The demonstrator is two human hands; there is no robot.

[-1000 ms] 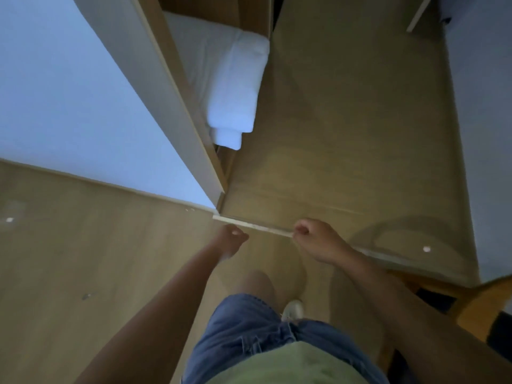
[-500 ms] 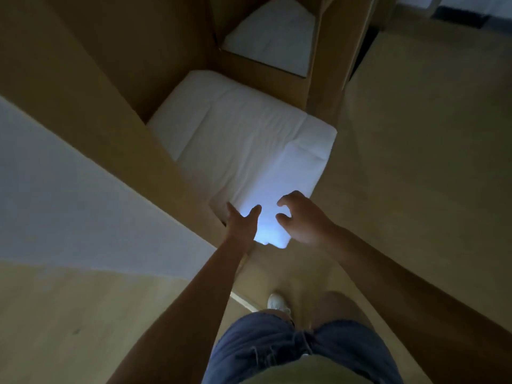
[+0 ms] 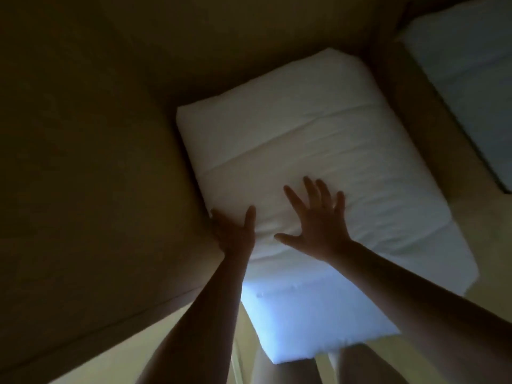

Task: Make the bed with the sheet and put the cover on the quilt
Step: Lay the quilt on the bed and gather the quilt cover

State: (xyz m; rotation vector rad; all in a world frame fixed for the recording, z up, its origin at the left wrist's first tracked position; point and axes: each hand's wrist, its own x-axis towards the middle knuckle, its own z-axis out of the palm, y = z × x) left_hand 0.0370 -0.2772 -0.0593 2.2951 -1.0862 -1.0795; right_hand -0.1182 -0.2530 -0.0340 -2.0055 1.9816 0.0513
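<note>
1. Your left hand and right hand, fingers spread, rest on the folded white bedding inside the wooden cupboard.
2. Likely barely begun: laying the sheet and covering the quilt are not yet done.

light: dim, shadowed | left of left hand: broad brown wooden cupboard panel | far right of right hand: brown wooden divider board | below both: pale wood-grain floor
</note>
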